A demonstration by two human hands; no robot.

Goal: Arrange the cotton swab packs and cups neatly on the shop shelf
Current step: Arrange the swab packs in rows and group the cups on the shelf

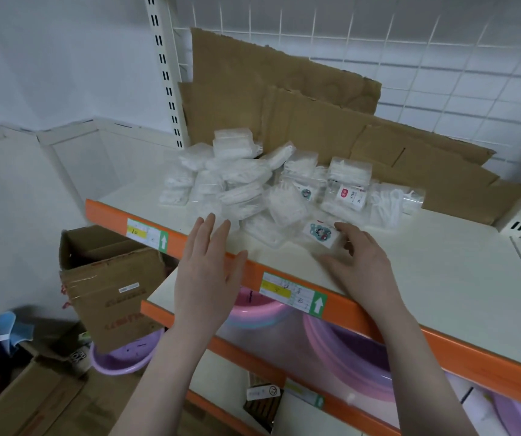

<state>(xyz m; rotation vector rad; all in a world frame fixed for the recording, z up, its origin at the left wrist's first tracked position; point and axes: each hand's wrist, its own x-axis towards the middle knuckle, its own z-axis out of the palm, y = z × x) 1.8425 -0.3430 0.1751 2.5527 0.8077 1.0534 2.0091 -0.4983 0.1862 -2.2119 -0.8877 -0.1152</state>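
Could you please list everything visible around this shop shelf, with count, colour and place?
Clear plastic cotton swab packs: many, white, heaped mid-shelf.
Cartoon-labelled pack: one, at the pile's front.
White shelf with orange edge: one, under the pile.
Torn cardboard sheets: several, brown, against the white wire grid.
Price labels: two, on the orange edge.
Plastic basins: several, pink and purple, below.
Cardboard boxes: brown, lower left.
Left hand: open, near the edge.
Right hand: touching the labelled pack.

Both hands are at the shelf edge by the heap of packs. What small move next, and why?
Probably curl the right hand round the pack with the cartoon label at its fingertips and lift it: it lies loose at the front of the jumbled pile, while the left hand hovers open.
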